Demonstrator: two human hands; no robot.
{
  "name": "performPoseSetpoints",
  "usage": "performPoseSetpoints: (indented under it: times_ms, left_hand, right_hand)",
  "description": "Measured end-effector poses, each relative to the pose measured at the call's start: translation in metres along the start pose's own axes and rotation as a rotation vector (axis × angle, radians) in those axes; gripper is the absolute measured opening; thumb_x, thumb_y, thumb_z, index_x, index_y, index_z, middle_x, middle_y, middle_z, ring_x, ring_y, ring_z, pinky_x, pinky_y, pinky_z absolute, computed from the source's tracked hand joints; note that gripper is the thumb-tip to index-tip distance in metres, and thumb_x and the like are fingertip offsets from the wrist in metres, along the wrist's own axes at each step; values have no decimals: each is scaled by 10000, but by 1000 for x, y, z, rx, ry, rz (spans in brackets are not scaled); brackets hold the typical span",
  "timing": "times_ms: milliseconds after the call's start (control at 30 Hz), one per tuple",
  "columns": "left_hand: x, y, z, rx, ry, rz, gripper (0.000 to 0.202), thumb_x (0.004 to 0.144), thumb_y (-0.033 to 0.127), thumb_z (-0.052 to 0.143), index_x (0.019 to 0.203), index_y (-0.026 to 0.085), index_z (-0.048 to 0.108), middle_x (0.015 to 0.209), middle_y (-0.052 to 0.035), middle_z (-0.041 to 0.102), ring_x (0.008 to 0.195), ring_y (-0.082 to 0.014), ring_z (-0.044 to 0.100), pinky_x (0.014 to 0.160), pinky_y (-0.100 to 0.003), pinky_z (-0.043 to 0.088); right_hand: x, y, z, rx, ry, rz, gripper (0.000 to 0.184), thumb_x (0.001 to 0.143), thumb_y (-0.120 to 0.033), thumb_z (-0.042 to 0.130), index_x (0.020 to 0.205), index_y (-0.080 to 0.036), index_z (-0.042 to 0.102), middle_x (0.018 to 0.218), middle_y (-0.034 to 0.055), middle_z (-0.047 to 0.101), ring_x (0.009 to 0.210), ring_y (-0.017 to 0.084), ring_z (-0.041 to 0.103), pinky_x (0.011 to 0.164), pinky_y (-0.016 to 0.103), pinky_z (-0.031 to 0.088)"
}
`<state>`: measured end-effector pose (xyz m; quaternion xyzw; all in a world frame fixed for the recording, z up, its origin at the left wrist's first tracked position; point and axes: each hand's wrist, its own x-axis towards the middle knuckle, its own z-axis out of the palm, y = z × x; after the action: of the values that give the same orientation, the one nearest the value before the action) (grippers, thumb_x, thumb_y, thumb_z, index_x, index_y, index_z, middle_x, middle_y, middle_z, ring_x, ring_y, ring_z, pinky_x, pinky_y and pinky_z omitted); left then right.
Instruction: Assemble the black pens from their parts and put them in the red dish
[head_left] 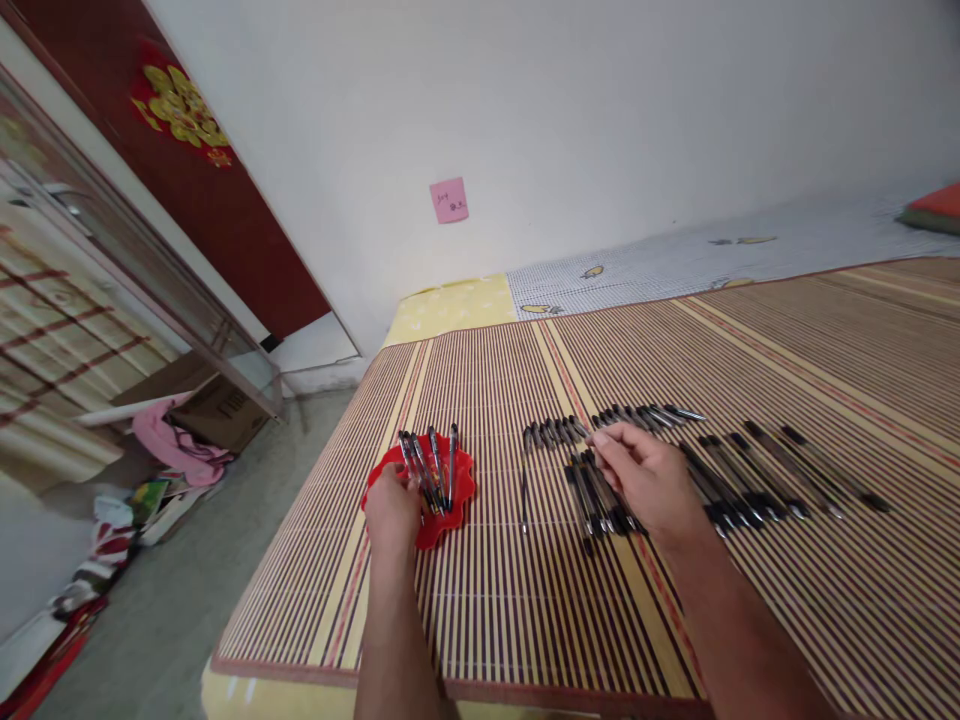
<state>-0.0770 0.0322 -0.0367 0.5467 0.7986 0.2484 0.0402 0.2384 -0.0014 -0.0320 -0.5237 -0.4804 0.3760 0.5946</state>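
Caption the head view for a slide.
Left hand on a red dish holding black pens; right hand touches loose pens laid across a striped mat.

A red tray [450, 505] of pens [431, 470] is touched by the left hand [391, 512]; to its right, loose pens [600, 490] are fingered by the right hand [645, 480].

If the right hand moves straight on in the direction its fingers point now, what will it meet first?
Most likely the short row of dark pens just beyond the right hand, whose fingertips point up and left across the bamboo mat. Depth is unclear, so it may pass over them.
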Motion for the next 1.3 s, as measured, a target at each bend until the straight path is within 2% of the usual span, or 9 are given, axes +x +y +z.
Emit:
performPoseSetpoints:
  times_ms: [67,167,333,500,667,833,1033,1133,1300]
  left_hand:
    - [1,-1,-1,-161,53,-31,268,798,232,642,1046,138,676,880,-143,736,839,-305,686,708,-372,469]
    - [-3,4,-9,-682,11,-110,329,765,260,678,1062,117,677,778,-83,714,660,-213,649,614,-309,471]
    - [-35,36,-24,-1431,-525,-130,420,707,267,793,1087,110,701,795,-41,681,548,-72,508,484,-178,361]
    - [-68,79,-22,-1496,-935,-113,350,693,222,819,1012,106,730,771,-59,652,624,-85,530,529,-162,373]
    - [-83,96,-9,-1425,-1139,-4,271,699,263,810,891,89,729,645,-22,562,539,-60,405,489,-170,271]
    - [-88,97,-4,-1399,-1189,24,271,741,333,802,858,105,718,613,-7,534,523,-59,405,483,-178,240]
    - [-92,99,-2,-1373,-1215,12,256,730,310,825,812,110,688,603,-8,571,461,-39,377,429,-165,231]
    - [-88,100,0,-1532,-1070,-80,242,717,266,837,821,117,678,683,-27,626,525,-61,501,474,-156,378]
    - [-68,88,2,-1826,-553,-310,151,751,136,791,827,114,662,814,-60,697,654,-87,635,633,-171,539]
  right_hand:
    - [0,-2,1,5,2,-7,310,860,-488,624,762,-194,599,573,-34,495,469,94,407,424,213,315]
    - [-2,-9,1,3,7,-4,316,850,-493,625,761,-191,602,570,-27,501,460,94,403,410,215,308]
    - [-7,-20,6,6,-94,5,331,874,-509,600,807,-187,632,609,-18,514,484,103,417,429,225,313]
    - [-10,-26,16,163,-293,82,346,905,-517,552,935,-192,666,738,5,609,512,99,464,472,234,364]
    - [-10,-26,18,252,-367,114,371,903,-529,575,729,-202,549,538,-63,487,474,87,422,472,218,336]
    - [-10,-22,16,294,-382,117,355,909,-499,584,722,-200,544,539,-66,482,486,86,422,484,214,336]
    - [2,-21,-8,475,35,143,276,806,-446,699,762,-194,597,671,-23,570,536,95,478,459,212,374]
    - [6,-23,-19,503,132,120,245,753,-396,744,805,-187,628,729,3,625,578,107,536,482,218,428]
    - [-2,-28,0,370,3,89,262,768,-389,729,910,-188,637,685,5,652,590,133,605,527,243,493]
